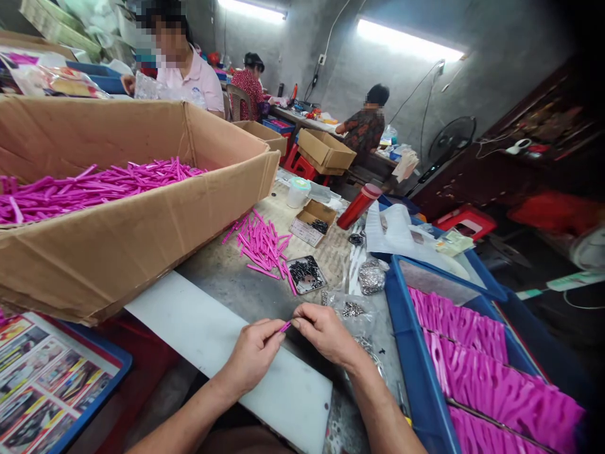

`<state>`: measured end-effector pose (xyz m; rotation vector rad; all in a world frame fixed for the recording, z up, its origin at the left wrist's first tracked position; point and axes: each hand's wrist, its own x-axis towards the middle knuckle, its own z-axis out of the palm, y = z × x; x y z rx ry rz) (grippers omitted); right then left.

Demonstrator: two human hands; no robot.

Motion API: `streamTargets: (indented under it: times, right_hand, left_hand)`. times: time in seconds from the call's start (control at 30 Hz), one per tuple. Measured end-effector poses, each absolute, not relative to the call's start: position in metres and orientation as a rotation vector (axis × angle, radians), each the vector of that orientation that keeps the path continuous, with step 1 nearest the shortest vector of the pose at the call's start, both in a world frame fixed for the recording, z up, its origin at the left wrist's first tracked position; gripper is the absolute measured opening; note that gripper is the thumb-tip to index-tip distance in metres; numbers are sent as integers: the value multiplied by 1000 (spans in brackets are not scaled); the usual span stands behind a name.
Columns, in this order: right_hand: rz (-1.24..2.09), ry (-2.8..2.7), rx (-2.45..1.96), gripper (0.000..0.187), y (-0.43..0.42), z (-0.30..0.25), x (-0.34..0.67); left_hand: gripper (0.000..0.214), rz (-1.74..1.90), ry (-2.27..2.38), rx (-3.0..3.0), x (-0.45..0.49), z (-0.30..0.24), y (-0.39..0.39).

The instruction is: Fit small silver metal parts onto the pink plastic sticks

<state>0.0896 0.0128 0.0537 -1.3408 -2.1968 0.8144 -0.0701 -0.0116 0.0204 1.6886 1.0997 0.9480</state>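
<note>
My left hand (255, 354) pinches a thin magenta plastic piece (285, 326) between thumb and fingertips; most of it is hidden inside the hand. Right at the free end of that piece, my right hand (324, 332) is closed in a pinch, and whatever its fingertips hold is too small to make out. Both hands are above a white board (203, 325) at the table's near edge. Beyond them lie a loose pile of magenta pieces (265, 243) and a small metal tray (306, 275) filled with tiny black parts.
At left stands a big cardboard box (142, 233) holding many magenta strips. On the right, a blue crate (401, 353) holds rows of magenta pieces. A red cylinder (358, 207), a small carton (309, 228) and bags of metal parts (372, 277) stand farther back. Several people sit beyond.
</note>
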Motion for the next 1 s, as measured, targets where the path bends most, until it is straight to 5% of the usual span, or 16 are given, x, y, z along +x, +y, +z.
streamTargets:
  times: [0.57,1.0]
  right_hand:
    - [395,-1817,-1774,20,4,60,174]
    - [224,-2118,-2339,23,25,35,177]
  left_hand:
    - [21,930,1146,1608,-66,1,-4]
    - [28,903,1222,1673,-70,-4,-1]
